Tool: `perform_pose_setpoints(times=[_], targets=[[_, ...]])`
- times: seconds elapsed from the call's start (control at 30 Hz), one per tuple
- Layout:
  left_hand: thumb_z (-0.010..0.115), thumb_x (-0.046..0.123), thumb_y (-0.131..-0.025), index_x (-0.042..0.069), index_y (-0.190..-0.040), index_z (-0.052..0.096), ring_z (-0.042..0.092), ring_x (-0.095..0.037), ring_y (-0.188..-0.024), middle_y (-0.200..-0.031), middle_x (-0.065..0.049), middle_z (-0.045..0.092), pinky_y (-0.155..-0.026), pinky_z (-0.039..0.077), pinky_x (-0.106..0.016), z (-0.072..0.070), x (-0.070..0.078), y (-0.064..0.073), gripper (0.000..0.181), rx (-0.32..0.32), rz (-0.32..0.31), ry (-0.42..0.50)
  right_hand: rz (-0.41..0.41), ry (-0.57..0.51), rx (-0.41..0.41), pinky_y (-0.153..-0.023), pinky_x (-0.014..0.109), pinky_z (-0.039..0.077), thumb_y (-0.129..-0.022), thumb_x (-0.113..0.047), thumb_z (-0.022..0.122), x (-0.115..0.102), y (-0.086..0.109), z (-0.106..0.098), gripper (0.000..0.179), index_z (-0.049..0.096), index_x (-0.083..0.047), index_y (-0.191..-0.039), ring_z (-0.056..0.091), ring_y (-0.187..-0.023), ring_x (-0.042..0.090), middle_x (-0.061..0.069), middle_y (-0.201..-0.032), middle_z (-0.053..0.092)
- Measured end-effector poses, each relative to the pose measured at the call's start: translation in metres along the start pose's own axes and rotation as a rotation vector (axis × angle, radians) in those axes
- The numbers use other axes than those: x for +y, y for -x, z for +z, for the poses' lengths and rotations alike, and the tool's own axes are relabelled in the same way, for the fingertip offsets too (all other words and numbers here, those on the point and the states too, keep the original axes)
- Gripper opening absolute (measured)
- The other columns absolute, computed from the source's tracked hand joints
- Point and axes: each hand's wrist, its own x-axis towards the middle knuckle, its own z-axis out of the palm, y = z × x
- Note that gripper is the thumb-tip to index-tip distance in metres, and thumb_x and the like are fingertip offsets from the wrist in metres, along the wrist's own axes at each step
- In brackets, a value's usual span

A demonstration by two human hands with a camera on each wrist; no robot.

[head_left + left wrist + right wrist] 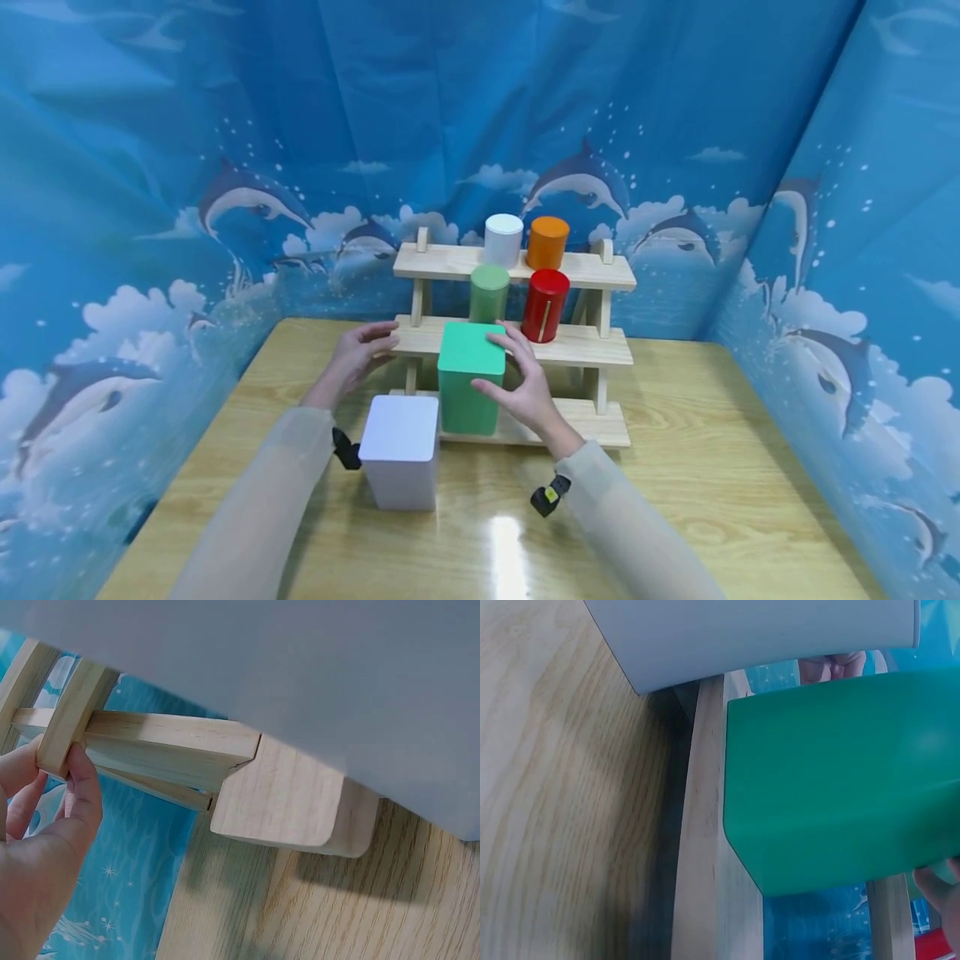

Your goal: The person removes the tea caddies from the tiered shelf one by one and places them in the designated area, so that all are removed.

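A tall green box (470, 392) with rounded edges stands upright on the lowest tier of a three-tier wooden display rack (592, 348). My right hand (528, 396) grips it at its upper right side, thumb on the front. In the right wrist view, only fingertips touch the green box (840, 780) at the right edge. My left hand (360, 358) is at the left end of the middle tier; in the left wrist view, thumb and fingers pinch that board's end (71, 720). A white box (401, 454) stands on the table just in front of the rack, left of the green box.
A white cylinder (503, 240) and an orange cylinder (548, 242) stand on the top tier. Below, the middle tier bears a light green cylinder (489, 292) and a red cylinder (545, 306). Blue dolphin-print curtains (465, 100) enclose the wooden table (690, 467).
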Motion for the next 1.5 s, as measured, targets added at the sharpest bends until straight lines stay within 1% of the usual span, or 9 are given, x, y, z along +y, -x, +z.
perform_pose_setpoints(times=[0.2, 0.4, 0.6, 0.9, 1.0, 1.2, 1.33, 1.43, 1.5], targets=[[0.064, 0.010, -0.088, 0.006, -0.130, 0.051, 0.054, -0.017, -0.102, -0.127, -0.008, 0.047, -0.089, 0.051, -0.031, 0.000, 0.000, 0.001, 0.045, -0.002, 0.013, 0.010, -0.032, 0.043, 0.050, -0.101, 0.052, 0.038, -0.076, 0.001, 0.073, -0.003, 0.003, 0.001, 0.057, 0.049, 0.004, -0.128, 0.030, -0.131, 0.029, 0.023, -0.142, 0.032], [0.065, 0.009, -0.087, 0.005, -0.130, 0.051, 0.054, -0.018, -0.102, -0.125, -0.008, 0.047, -0.090, 0.050, -0.033, 0.001, 0.000, 0.000, 0.045, -0.006, 0.016, 0.031, -0.084, 0.095, 0.097, -0.101, 0.048, 0.040, -0.073, -0.002, 0.076, -0.007, 0.006, 0.001, 0.059, 0.052, 0.004, -0.126, 0.034, -0.129, 0.029, 0.019, -0.139, 0.037], [0.065, 0.009, -0.087, 0.005, -0.129, 0.052, 0.055, -0.017, -0.100, -0.125, -0.008, 0.048, -0.089, 0.051, -0.033, 0.000, -0.001, -0.001, 0.044, 0.001, 0.015, 0.036, -0.118, 0.086, 0.099, -0.101, 0.048, 0.039, -0.072, -0.002, 0.078, -0.011, 0.006, -0.001, 0.059, 0.052, 0.005, -0.125, 0.034, -0.127, 0.032, 0.019, -0.138, 0.038], [0.066, 0.010, -0.087, 0.006, -0.129, 0.052, 0.054, -0.017, -0.100, -0.125, -0.008, 0.047, -0.087, 0.052, -0.031, 0.001, 0.000, 0.001, 0.044, 0.001, 0.014, 0.028, -0.168, 0.104, 0.112, -0.102, 0.048, 0.037, -0.064, 0.006, 0.081, -0.018, 0.011, -0.003, 0.063, 0.054, 0.009, -0.120, 0.035, -0.124, 0.036, 0.023, -0.135, 0.039], [0.066, 0.010, -0.087, 0.006, -0.129, 0.052, 0.054, -0.018, -0.101, -0.126, -0.008, 0.046, -0.089, 0.051, -0.032, 0.001, 0.000, 0.001, 0.045, -0.004, 0.010, 0.025, -0.184, 0.111, 0.113, -0.102, 0.044, 0.039, -0.062, 0.008, 0.081, -0.021, 0.014, -0.004, 0.063, 0.054, 0.010, -0.119, 0.037, -0.123, 0.037, 0.025, -0.134, 0.040], [0.065, 0.012, -0.088, 0.007, -0.130, 0.052, 0.052, -0.019, -0.106, -0.130, -0.009, 0.045, -0.092, 0.049, -0.033, 0.001, 0.000, 0.000, 0.045, -0.008, 0.003, 0.008, -0.254, 0.101, 0.122, -0.103, 0.034, 0.038, -0.058, 0.009, 0.082, -0.023, 0.019, -0.005, 0.064, 0.055, 0.011, -0.116, 0.039, -0.117, 0.043, 0.028, -0.131, 0.040], [0.065, 0.012, -0.088, 0.008, -0.130, 0.052, 0.052, -0.020, -0.107, -0.130, -0.009, 0.045, -0.093, 0.049, -0.034, 0.001, 0.001, 0.000, 0.045, -0.003, 0.000, 0.001, -0.313, 0.090, 0.115, -0.103, 0.031, 0.038, -0.065, -0.006, 0.085, -0.024, 0.021, -0.006, 0.059, 0.055, 0.012, -0.113, 0.040, -0.114, 0.046, 0.030, -0.129, 0.040], [0.065, 0.012, -0.088, 0.008, -0.130, 0.052, 0.052, -0.020, -0.108, -0.130, -0.008, 0.045, -0.092, 0.049, -0.034, 0.000, 0.000, -0.001, 0.045, 0.002, -0.003, 0.000, -0.359, 0.075, 0.108, -0.101, 0.029, 0.039, -0.071, -0.022, 0.082, -0.026, 0.023, -0.006, 0.057, 0.057, 0.012, -0.109, 0.041, -0.111, 0.047, 0.033, -0.127, 0.041], [0.065, 0.012, -0.088, 0.008, -0.130, 0.052, 0.052, -0.020, -0.108, -0.130, -0.009, 0.045, -0.092, 0.049, -0.034, 0.000, 0.000, -0.001, 0.045, 0.005, -0.003, -0.001, -0.378, 0.068, 0.103, -0.101, 0.029, 0.039, -0.073, -0.028, 0.080, -0.027, 0.024, -0.006, 0.057, 0.057, 0.013, -0.107, 0.042, -0.109, 0.048, 0.035, -0.125, 0.041]])
